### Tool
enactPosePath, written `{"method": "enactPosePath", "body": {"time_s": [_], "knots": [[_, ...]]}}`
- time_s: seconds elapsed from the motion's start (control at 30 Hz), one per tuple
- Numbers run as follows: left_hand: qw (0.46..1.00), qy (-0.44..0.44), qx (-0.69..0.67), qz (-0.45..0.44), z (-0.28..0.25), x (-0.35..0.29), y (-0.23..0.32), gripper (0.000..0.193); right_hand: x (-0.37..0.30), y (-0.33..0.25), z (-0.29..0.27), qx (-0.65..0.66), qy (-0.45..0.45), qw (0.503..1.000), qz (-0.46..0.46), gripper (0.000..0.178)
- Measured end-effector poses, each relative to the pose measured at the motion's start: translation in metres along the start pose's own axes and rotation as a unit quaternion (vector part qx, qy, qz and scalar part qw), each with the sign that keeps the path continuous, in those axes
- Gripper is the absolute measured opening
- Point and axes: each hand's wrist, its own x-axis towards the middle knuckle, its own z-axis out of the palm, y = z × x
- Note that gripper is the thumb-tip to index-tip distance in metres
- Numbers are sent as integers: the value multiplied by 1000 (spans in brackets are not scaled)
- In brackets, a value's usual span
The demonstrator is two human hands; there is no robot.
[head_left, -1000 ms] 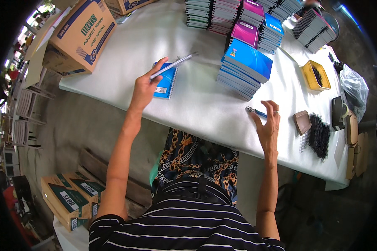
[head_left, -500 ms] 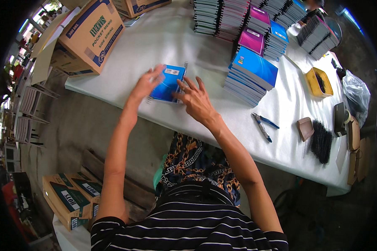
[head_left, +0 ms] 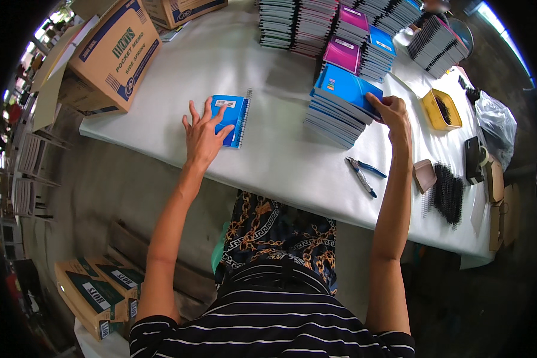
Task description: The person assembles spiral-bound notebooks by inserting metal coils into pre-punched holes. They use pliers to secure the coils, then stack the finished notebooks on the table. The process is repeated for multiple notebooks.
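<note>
A small blue spiral notebook (head_left: 237, 122) with a white label lies on the white-covered table, its wire coil along the right side. My left hand (head_left: 206, 134) rests on its left part with the fingers spread. To the right stands a stack of blue notebooks (head_left: 334, 126). My right hand (head_left: 394, 112) pinches the right corner of the top notebook (head_left: 347, 88), thumb and fingers at its edge. That corner looks slightly raised. Blue-handled pliers (head_left: 362, 176) lie on the table, in front of the stack.
Purple notebooks (head_left: 342, 55) and more tall stacks stand behind. A yellow tray (head_left: 440, 110), a small brown box (head_left: 424, 175), black binding coils (head_left: 447, 194) and a clear plastic bag (head_left: 496, 128) are on the right. A large carton (head_left: 110, 59) stands at left.
My right hand has left the small notebook and moved right to the top of the blue stack. My left hand stays at the notebook, fingers now spread. The whole view has shifted slightly.
</note>
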Motion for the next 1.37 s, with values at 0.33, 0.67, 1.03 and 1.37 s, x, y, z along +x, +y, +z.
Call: {"method": "enactPosePath", "body": {"time_s": [0.33, 0.67, 1.03, 1.37], "knots": [[904, 10, -421, 77, -45, 10, 93, 87, -52, 2, -21, 275, -30, 952, -133, 24], [753, -114, -644, 78, 19, -52, 125, 109, -170, 56, 90, 310, -104, 937, -122, 24], [931, -13, -36, 363, 2, -35, 181, 59, -124, 115, 29, 151, -2, 946, -288, 41], [921, -86, -13, 379, -6, -34, 182, 58, -46, 233, -92, -54, 213, 976, -4, 36]]}}
